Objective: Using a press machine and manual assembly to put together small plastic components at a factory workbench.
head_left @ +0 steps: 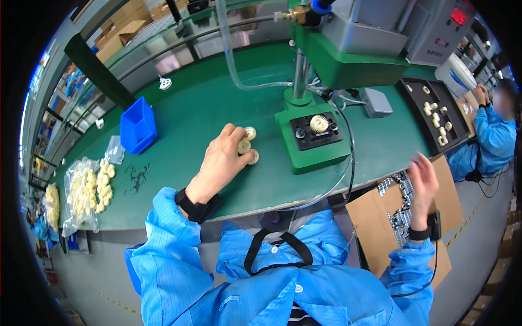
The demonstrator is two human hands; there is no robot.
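My left hand (220,160) rests on the green table, its thumb and fingers closed around a cream plastic gear (244,146). A second cream gear (250,132) lies just beyond it, and a third gear (253,157) shows by the thumb. My right hand (423,187), slightly blurred, is raised over a cardboard box (370,214) of small metal pins (402,209). Its fingers are stretched upward, and I see nothing in them. Between the hands stands a green press, with another cream gear (319,124) seated on its black fixture (315,140).
A blue bin (138,126) and bags of cream parts (82,190) sit at the left. The press head (348,65) overhangs the fixture. To the right are a grey box (376,103), a black tray (418,111) of gears and a seated co-worker (492,130).
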